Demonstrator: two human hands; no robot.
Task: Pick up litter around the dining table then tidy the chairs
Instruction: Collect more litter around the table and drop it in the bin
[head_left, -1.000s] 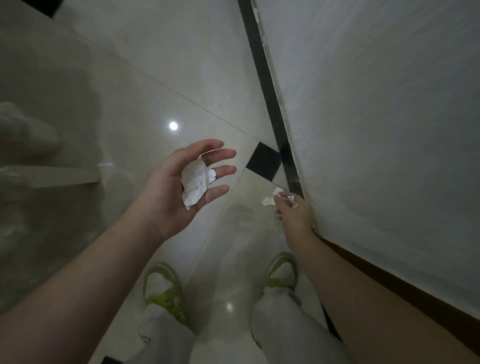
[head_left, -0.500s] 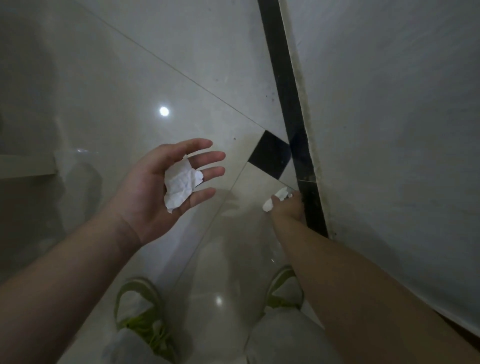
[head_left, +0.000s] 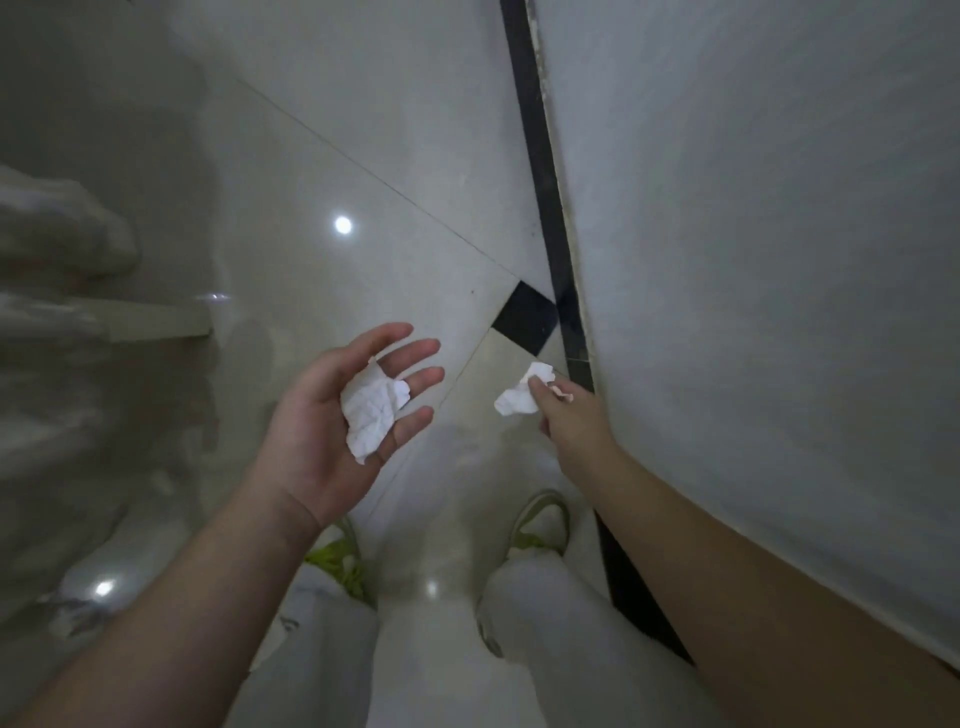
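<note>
My left hand (head_left: 332, 415) is held palm up over the floor with its fingers spread. A crumpled white tissue (head_left: 371, 410) lies loose on its palm and fingers. To the right, my right hand (head_left: 569, 415) pinches a second crumpled white tissue (head_left: 517, 397) at its fingertips, lifted a little off the floor, close to the black strip along the wall. Both hands are about level, with a gap of bare tile between them.
A pale wall (head_left: 753, 234) runs down the right side, with a black floor border (head_left: 545, 182) and a black tile inset (head_left: 524, 325) at its foot. Glossy light tiles (head_left: 363, 130) cover the floor. A pale furniture piece (head_left: 104, 317) sits at the left. My feet (head_left: 540, 530) stand below.
My right hand has risen from the floor by the black strip with the second tissue pinched in it. My left hand has kept its tissue on the open palm.
</note>
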